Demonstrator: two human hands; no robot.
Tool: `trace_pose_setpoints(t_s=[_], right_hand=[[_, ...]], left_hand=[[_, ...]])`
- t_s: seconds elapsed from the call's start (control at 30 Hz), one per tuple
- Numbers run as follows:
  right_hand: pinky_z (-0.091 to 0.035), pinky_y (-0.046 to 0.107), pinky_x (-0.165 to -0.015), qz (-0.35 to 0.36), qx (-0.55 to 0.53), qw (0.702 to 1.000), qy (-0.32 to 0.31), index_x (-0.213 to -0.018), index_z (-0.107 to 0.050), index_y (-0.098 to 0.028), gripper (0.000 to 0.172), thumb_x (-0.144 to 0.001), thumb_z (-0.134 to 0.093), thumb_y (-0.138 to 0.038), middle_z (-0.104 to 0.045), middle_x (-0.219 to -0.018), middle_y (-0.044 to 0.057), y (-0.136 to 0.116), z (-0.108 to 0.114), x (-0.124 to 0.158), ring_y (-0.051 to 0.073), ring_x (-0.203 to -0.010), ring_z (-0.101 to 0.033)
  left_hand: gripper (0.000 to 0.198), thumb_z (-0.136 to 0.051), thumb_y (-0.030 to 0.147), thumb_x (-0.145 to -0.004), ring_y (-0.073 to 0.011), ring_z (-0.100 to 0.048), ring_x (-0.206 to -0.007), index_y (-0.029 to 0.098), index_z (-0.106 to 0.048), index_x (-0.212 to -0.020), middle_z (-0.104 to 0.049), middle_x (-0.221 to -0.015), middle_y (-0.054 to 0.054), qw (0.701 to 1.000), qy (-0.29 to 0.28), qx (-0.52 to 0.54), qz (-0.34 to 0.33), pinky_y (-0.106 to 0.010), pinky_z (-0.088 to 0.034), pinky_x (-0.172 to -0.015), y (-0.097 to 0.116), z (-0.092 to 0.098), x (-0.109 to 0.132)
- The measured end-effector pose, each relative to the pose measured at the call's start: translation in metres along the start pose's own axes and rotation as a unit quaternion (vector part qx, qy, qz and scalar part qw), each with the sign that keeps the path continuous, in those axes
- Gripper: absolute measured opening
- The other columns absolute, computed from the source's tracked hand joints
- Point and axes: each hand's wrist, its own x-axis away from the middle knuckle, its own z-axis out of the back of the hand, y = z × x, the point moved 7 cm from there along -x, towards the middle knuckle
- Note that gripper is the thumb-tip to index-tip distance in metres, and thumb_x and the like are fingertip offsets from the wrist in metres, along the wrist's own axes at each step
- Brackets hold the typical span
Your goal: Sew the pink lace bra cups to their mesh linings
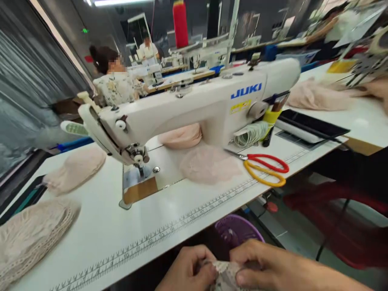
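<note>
At the bottom of the head view, below the table's front edge, my left hand (194, 267) pinches a piece of pale lace fabric (224, 271). My right hand (257, 264) grips the same piece from the other side, thumb on top. The fabric's lower part is cut off by the frame. Beyond my hands stands a white sewing machine (194, 107), its needle area (141, 169) over a metal plate. Scissors (257, 165) with one red and one yellow handle lie right of it, blades against a blurred pale sheer piece (209, 165).
Beige lace pieces (33, 238) and a fabric bundle (75, 169) lie on the left of the white table (100, 226). A printed ruler runs along its front edge. A purple basket (239, 230) stands below. Behind, a person (113, 83) sits near other machines.
</note>
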Motion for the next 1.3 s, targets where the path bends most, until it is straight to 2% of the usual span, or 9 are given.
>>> trace_pose_setpoints(t_s=[0.07,0.17,0.3,0.4,0.6,0.77,0.87,1.13,1.3], right_hand=[[-0.036,0.018,-0.054,-0.044,-0.013,0.999,0.028,-0.079,-0.054,-0.018,0.013,-0.077,-0.064,-0.027,-0.045,-0.066,-0.007,0.012,0.001,0.006,0.008,-0.061,-0.044],[-0.040,0.022,-0.067,-0.092,0.019,0.991,0.100,-0.099,-0.055,-0.022,0.037,-0.064,-0.066,-0.018,-0.054,-0.083,-0.002,0.021,0.005,0.013,0.014,-0.077,-0.049],[-0.041,0.026,-0.068,-0.088,0.073,0.981,0.154,-0.083,-0.055,-0.022,0.013,-0.080,-0.050,-0.033,-0.054,-0.077,0.001,0.025,0.012,0.010,0.017,-0.075,-0.050],[-0.041,0.025,-0.064,-0.078,0.060,0.982,0.162,-0.067,-0.046,-0.022,0.037,-0.088,-0.034,-0.049,-0.048,-0.069,0.000,0.031,0.015,0.011,0.016,-0.067,-0.046],[-0.041,0.025,-0.067,-0.077,-0.010,0.984,0.160,-0.082,-0.056,-0.022,0.034,-0.078,-0.056,-0.056,-0.055,-0.079,0.000,0.053,0.015,0.021,0.018,-0.074,-0.049],[-0.035,0.022,-0.057,-0.085,-0.040,0.981,0.172,-0.069,-0.046,-0.021,0.037,-0.083,-0.050,-0.055,-0.047,-0.067,-0.002,0.066,0.022,0.021,0.014,-0.066,-0.044],[-0.034,0.021,-0.055,-0.097,-0.073,0.980,0.157,-0.071,-0.043,-0.021,0.035,-0.084,-0.049,-0.054,-0.045,-0.065,-0.004,0.070,0.022,0.027,0.012,-0.062,-0.042],[-0.038,0.023,-0.062,-0.116,-0.077,0.979,0.149,-0.092,-0.050,-0.023,0.012,-0.082,-0.051,-0.030,-0.055,-0.074,-0.003,0.059,0.012,0.031,0.014,-0.070,-0.047],[-0.038,0.026,-0.067,-0.135,0.010,0.977,0.167,-0.090,-0.056,-0.025,0.014,-0.077,-0.052,-0.024,-0.056,-0.074,-0.003,0.036,0.011,0.030,0.017,-0.075,-0.049]], left_hand=[[0.061,-0.054,0.074,-0.070,-0.0056,-0.037,-0.053,0.013,-0.051,-0.068,-0.042,-0.058,0.004,0.992,-0.023,0.114,0.042,-0.019,-0.029,-0.049,-0.009,-0.011,-0.011],[0.068,-0.057,0.081,-0.058,-0.0044,-0.033,-0.051,0.015,-0.045,-0.069,-0.040,-0.057,0.005,0.979,-0.038,0.193,0.061,-0.019,-0.025,-0.048,-0.017,-0.024,-0.018],[0.072,-0.057,0.082,-0.058,-0.0041,-0.033,-0.045,0.014,-0.049,-0.080,-0.043,-0.054,0.005,0.972,-0.045,0.225,0.058,-0.019,-0.024,-0.046,-0.032,-0.032,-0.023],[0.070,-0.056,0.081,-0.061,-0.0039,-0.034,-0.045,0.014,-0.050,-0.078,-0.045,-0.055,0.004,0.970,-0.036,0.232,0.062,-0.019,-0.025,-0.046,-0.040,-0.036,-0.028],[0.056,-0.057,0.069,-0.069,-0.0055,-0.033,-0.049,0.014,-0.050,-0.072,-0.042,-0.056,0.004,0.980,-0.073,0.171,0.077,-0.020,-0.023,-0.047,-0.022,-0.048,-0.039],[0.008,-0.048,0.017,-0.073,-0.0103,-0.041,-0.063,0.015,-0.056,-0.072,-0.047,-0.063,0.002,0.994,-0.077,0.016,0.074,-0.022,-0.032,-0.059,-0.013,-0.049,-0.044],[0.026,-0.040,0.004,-0.065,-0.0139,-0.047,-0.075,0.017,-0.061,-0.073,-0.053,-0.072,0.000,0.990,-0.061,-0.084,0.095,-0.025,-0.036,-0.072,-0.023,-0.042,-0.040],[0.042,-0.060,0.022,-0.070,-0.0169,-0.050,-0.084,0.019,-0.059,-0.112,-0.059,-0.089,-0.002,0.995,-0.075,0.038,0.055,-0.027,-0.037,-0.079,-0.005,-0.037,-0.030],[0.014,-0.065,0.029,-0.069,-0.0136,-0.047,-0.070,0.016,-0.065,-0.072,-0.054,-0.069,0.001,0.997,-0.044,-0.013,0.066,-0.024,-0.035,-0.069,-0.023,-0.031,-0.019]])
